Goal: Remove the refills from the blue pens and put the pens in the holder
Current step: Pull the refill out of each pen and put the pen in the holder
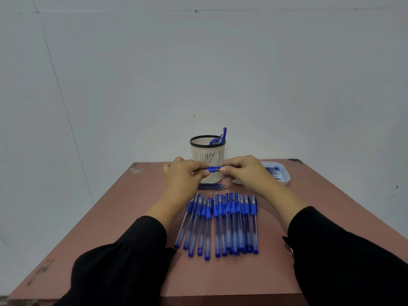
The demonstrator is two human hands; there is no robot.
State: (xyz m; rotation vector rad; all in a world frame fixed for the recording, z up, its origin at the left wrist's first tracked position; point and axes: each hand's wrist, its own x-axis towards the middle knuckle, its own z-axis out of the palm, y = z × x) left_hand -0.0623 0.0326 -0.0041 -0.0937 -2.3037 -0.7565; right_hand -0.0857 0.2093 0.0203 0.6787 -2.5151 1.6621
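Left hand [183, 175] and right hand [242, 171] each pinch one blue pen [213, 168] crosswise before the holder [207, 151] near the table's [110, 217] far edge.

No readable text, labels or numbers anywhere.

One blue pen [214, 168] is being held level in front of the holder [207, 155], a cream slotted cup with a black rim in which pens [220, 136] are being kept. A row of blue pens [218, 224] is lying near the table's front; loose refills [212, 186] are lying just behind it.
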